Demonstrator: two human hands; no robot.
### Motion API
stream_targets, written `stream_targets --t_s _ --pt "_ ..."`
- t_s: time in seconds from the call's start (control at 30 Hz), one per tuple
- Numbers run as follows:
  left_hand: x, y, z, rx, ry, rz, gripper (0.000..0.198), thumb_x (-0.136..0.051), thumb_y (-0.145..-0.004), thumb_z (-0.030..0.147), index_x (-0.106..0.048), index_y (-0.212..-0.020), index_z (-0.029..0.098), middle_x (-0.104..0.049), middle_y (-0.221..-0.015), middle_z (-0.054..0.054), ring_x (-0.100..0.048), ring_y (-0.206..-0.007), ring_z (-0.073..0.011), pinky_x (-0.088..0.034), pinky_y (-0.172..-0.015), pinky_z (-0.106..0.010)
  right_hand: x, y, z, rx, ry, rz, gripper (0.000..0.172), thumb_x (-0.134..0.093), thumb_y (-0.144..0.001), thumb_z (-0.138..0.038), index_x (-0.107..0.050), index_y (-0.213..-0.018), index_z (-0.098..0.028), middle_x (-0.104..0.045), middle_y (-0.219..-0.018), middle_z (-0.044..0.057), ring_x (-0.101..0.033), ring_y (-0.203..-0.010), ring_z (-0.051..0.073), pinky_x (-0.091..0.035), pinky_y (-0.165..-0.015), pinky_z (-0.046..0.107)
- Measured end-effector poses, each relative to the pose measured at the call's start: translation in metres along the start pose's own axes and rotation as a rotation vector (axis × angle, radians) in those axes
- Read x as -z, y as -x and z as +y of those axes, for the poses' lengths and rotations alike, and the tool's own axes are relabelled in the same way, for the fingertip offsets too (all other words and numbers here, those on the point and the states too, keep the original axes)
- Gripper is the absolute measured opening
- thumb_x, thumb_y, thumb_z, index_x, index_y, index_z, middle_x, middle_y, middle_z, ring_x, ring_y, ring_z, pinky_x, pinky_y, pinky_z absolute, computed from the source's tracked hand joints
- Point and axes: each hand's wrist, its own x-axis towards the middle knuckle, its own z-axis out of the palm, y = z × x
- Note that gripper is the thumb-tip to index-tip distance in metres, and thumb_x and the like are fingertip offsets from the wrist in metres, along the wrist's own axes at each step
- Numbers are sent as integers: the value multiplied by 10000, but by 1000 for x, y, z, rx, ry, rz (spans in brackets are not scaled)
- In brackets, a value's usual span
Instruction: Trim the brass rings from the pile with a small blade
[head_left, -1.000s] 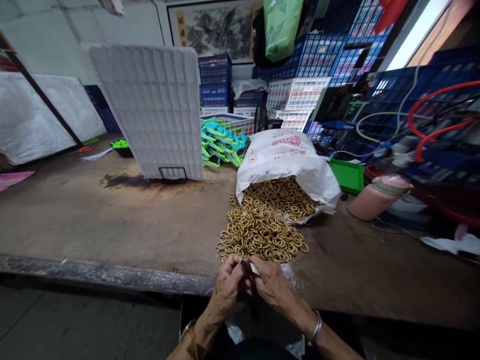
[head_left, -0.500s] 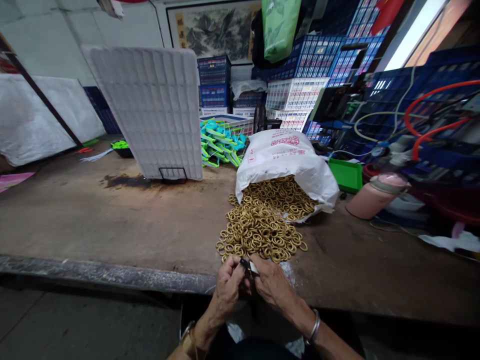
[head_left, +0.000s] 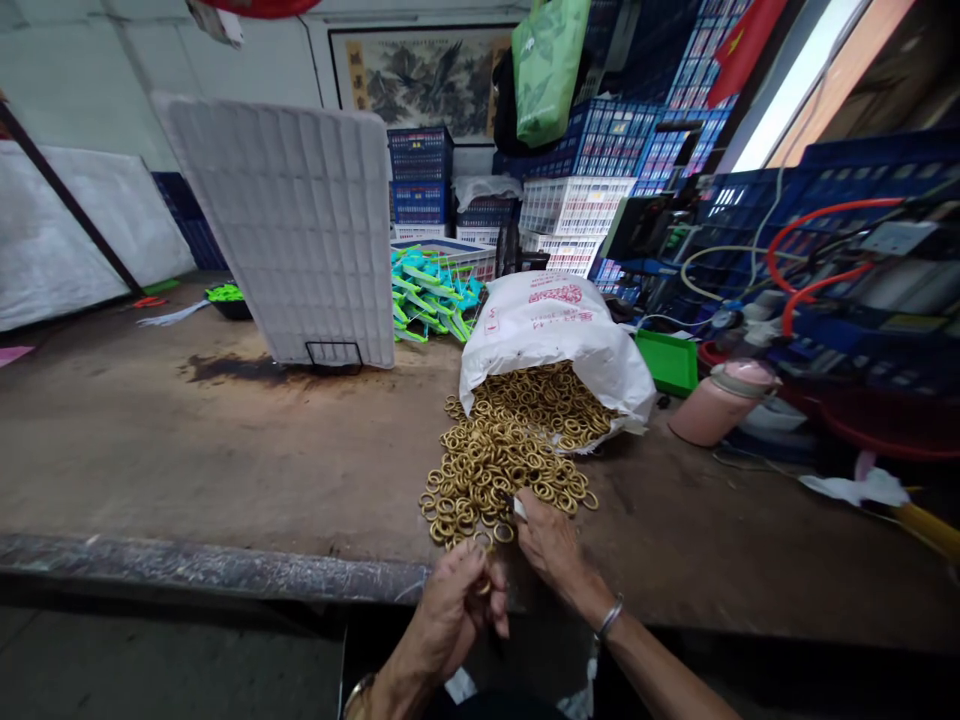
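Note:
A heap of brass-coloured rings (head_left: 501, 465) spills from a white sack (head_left: 555, 325) lying on its side on the brown workbench (head_left: 225, 450). My right hand (head_left: 550, 543) reaches to the near edge of the heap, its fingers pinched on a small white-and-dark tool (head_left: 516, 506). My left hand (head_left: 459, 602) is curled at the bench's front edge, with a brass ring (head_left: 484, 585) held between its fingers.
A white moulded tray (head_left: 292, 225) stands upright behind. Teal and green plastic parts (head_left: 431, 290) lie beside it. A green box (head_left: 667, 362), a pink flask (head_left: 720, 402), hoses and stacked blue and white crates fill the right and back.
My hands have parted: the right one moved forward to the ring heap with the tool, the left drew back toward me. The view shifted slightly downward and right.

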Motion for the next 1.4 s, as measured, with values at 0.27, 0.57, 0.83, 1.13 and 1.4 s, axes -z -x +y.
stream_targets --t_s 0.27,0.57,0.83,1.13,1.4 --pt "13 -8 1 78 59 115 113 -516 -761 259 -482 -763 152 -593 -686 -45 -517 -481 -98 -400 -386 -191 -2 -25 -8 -58 125 -20 144 -408 -807 -223 -487 -925 -199 -611 -650 18 -545 -555 133 -205 -498 235" --pt "22 -13 -4 236 221 172 269 -687 -609 343 -534 -600 122 -564 -609 -6 -511 -486 -83 -375 -387 -174 -12 -34 -4 -148 162 -40 143 -389 -822 -257 -489 -891 -181 -639 -728 59 -597 -658 168 -256 -535 241" --pt "25 -23 -7 190 137 262 283 -707 -601 336 -504 -653 146 -536 -565 29 -516 -481 -83 -347 -373 -158 -1 -36 -7 -141 3 -72 95 -405 -791 -186 -473 -857 -191 -640 -753 40 -587 -663 146 -246 -534 227" --pt "19 -35 4 98 34 255 302 -655 -654 367 -501 -840 186 -513 -572 58 -497 -452 -60 -315 -371 -133 8 -5 -24 56 -347 -56 149 -412 -732 -116 -470 -830 -212 -550 -668 -22 -502 -601 107 -296 -565 186" --pt "21 -33 3 50 -46 271 306 -624 -662 425 -479 -750 170 -510 -561 60 -468 -419 -47 -295 -360 -132 16 9 -34 85 -639 -115 79 -395 -809 -250 -435 -761 -201 -482 -643 -44 -446 -591 93 -322 -568 188"
